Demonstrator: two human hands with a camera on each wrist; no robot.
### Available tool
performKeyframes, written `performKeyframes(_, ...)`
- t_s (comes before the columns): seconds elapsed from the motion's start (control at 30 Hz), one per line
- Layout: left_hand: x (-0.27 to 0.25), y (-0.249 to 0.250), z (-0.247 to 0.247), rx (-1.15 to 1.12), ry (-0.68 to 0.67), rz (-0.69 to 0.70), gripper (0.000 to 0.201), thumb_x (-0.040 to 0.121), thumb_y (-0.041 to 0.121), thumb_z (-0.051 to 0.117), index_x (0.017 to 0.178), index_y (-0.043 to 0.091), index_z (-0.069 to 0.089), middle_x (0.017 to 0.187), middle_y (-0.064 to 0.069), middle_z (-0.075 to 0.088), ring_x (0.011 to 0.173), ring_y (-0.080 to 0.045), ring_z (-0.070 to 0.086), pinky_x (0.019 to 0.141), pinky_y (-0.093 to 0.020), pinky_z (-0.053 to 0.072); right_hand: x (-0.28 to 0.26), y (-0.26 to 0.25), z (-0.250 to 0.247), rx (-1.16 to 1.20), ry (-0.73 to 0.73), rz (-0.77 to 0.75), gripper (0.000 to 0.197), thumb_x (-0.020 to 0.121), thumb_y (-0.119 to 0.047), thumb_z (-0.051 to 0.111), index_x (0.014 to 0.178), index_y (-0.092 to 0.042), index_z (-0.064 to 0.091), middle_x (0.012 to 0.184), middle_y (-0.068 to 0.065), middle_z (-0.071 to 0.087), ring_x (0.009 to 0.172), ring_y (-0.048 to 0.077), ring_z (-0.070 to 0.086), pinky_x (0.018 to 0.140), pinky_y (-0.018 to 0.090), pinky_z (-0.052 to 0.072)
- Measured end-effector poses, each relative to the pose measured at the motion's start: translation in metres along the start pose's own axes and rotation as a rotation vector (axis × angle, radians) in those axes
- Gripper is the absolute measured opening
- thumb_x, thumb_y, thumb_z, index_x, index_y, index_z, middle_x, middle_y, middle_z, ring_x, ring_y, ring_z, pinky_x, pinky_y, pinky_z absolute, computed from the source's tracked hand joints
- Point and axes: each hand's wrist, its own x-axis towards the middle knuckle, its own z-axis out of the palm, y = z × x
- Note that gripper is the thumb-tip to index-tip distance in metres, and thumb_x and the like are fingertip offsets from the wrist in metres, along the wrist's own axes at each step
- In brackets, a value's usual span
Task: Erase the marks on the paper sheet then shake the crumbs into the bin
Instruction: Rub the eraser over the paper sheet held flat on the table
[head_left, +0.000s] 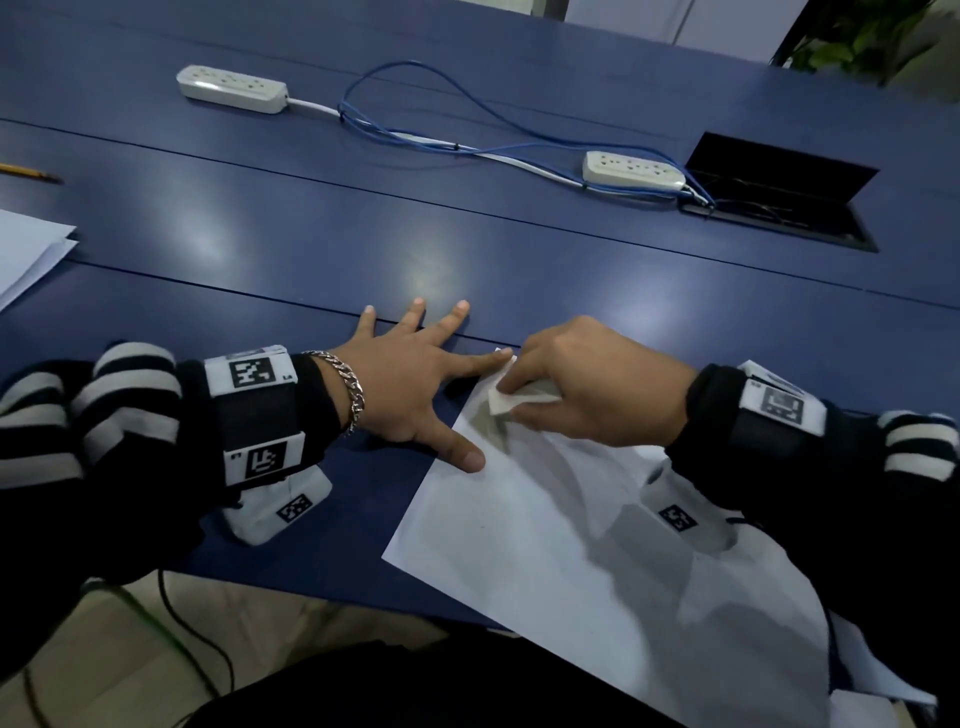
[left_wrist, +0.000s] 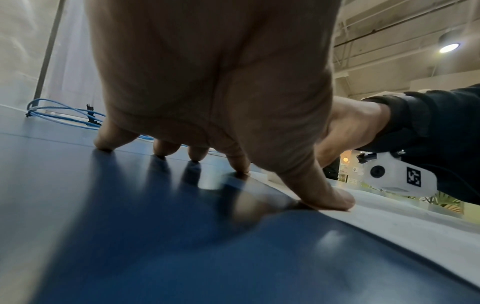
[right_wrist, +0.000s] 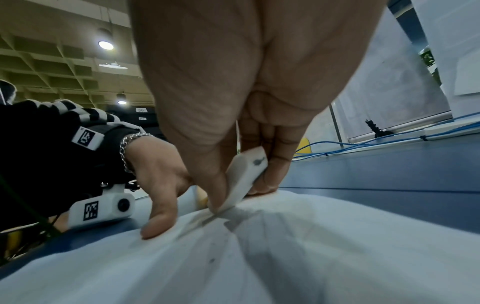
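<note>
A white paper sheet (head_left: 571, 545) lies at the near edge of the blue table (head_left: 311, 234), its far corner under both hands. My right hand (head_left: 587, 384) pinches a white eraser (head_left: 506, 400) between thumb and fingers and holds its lower edge on the sheet (right_wrist: 311, 257) near that corner; the eraser (right_wrist: 246, 174) stands tilted. My left hand (head_left: 410, 379) lies flat with fingers spread, thumb and index tip pressing the sheet's left edge, the other fingers on the bare table. In the left wrist view the left thumb (left_wrist: 327, 195) rests on the paper edge. No bin is in view.
Two white power strips (head_left: 231, 88) (head_left: 631, 169) joined by blue cables (head_left: 441, 124) lie across the far table. An open black cable hatch (head_left: 779, 197) sits at the right. A pencil (head_left: 28, 172) and other paper sheets (head_left: 26, 249) lie at the far left.
</note>
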Motion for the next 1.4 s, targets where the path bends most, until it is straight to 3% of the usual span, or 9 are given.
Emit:
performKeyframes(0.27,-0.001,0.001,-0.004,0.029,-0.035,-0.010,0.120,0.048,0.108,0.048,0.145,0.076,-0.017,0.169,0.009,-0.032,0.158,-0.039,-0.020,0.116,-0.080,0.000,-0.010,-0.001,-0.005,-0.017,-0.055,-0.025,0.036,0.089,-0.055,0.058,0.104,-0.027,0.076,0.097,-0.005,0.073,0.088,0.014,0.065,0.081,0.029,0.048)
performKeyframes(0.5,0.014,-0.009,-0.035,0.144,0.105,0.046,0.120,0.061,0.100,0.056,0.155,0.065,-0.010,0.172,0.002,-0.024,0.159,-0.041,-0.010,0.122,-0.073,0.001,-0.078,0.050,-0.028,0.000,-0.054,0.238,0.027,0.085,-0.049,0.075,0.108,-0.036,0.075,0.102,-0.019,0.069,0.091,0.002,0.064,0.083,0.022,0.048)
performKeyframes(0.6,0.016,-0.007,-0.048,0.151,0.254,-0.035,0.105,0.079,0.085,0.061,0.163,0.049,0.011,0.174,-0.009,0.007,0.157,-0.040,0.018,0.123,-0.062,0.022,-0.098,0.051,-0.018,0.029,-0.035,0.309,0.027,0.085,-0.048,0.073,0.108,-0.034,0.075,0.099,-0.021,0.066,0.088,-0.002,0.060,0.078,0.011,0.042)
performKeyframes(0.67,0.013,0.007,-0.048,0.127,0.428,0.004,0.070,0.094,0.063,0.061,0.156,0.035,0.042,0.155,-0.010,0.043,0.136,-0.034,0.047,0.108,-0.050,0.045,-0.101,0.046,-0.011,0.003,0.027,0.357,0.032,0.084,-0.055,0.065,0.102,-0.030,0.075,0.094,-0.018,0.066,0.085,0.003,0.060,0.077,0.019,0.047)
performKeyframes(0.73,0.005,0.028,-0.040,0.058,0.448,0.080,0.054,0.100,0.059,0.052,0.144,0.029,0.057,0.139,-0.001,0.056,0.125,-0.026,0.056,0.100,-0.042,0.050,-0.100,0.039,-0.004,-0.033,0.072,0.394,0.036,0.085,-0.058,0.059,0.097,-0.028,0.074,0.089,-0.017,0.064,0.082,0.008,0.059,0.077,0.027,0.049)
performKeyframes(0.8,-0.002,0.045,-0.028,0.039,0.251,0.102,0.070,0.098,0.071,0.044,0.152,0.027,0.050,0.154,0.001,0.050,0.140,-0.024,0.048,0.111,-0.042,0.043,-0.099,0.033,0.005,-0.058,0.088,0.435,0.035,0.088,-0.057,0.059,0.095,-0.026,0.072,0.088,-0.014,0.063,0.081,0.012,0.057,0.077,0.031,0.049)
performKeyframes(0.9,-0.001,0.054,-0.023,0.060,0.050,0.076,0.098,0.092,0.082,0.039,0.167,0.023,0.017,0.176,-0.001,0.007,0.160,-0.024,0.017,0.126,-0.042,0.024,-0.096,0.026,0.013,-0.106,0.110,0.478,0.032,0.091,-0.054,0.060,0.094,-0.023,0.068,0.088,-0.008,0.063,0.084,0.017,0.058,0.075,0.031,0.042)
performKeyframes(1.23,0.015,0.043,-0.021,-0.004,0.067,0.173,0.132,0.070,0.086,0.070,0.168,0.027,0.004,0.175,0.008,-0.004,0.161,-0.016,-0.002,0.127,-0.035,0.011,-0.099,-0.018,0.022,0.039,0.057,0.322,0.030,0.092,-0.051,0.061,0.100,-0.023,0.069,0.093,-0.009,0.065,0.085,0.013,0.061,0.077,0.031,0.051)
performKeyframes(1.4,0.018,0.039,-0.015,0.024,0.020,0.143,0.144,0.062,0.095,0.065,0.166,0.031,-0.011,0.173,0.010,-0.018,0.161,-0.026,-0.011,0.130,-0.049,0.004,-0.081,0.001,0.003,0.054,0.113,0.357,0.036,0.090,-0.055,0.058,0.108,-0.027,0.072,0.102,-0.012,0.070,0.094,0.012,0.063,0.086,0.031,0.051)
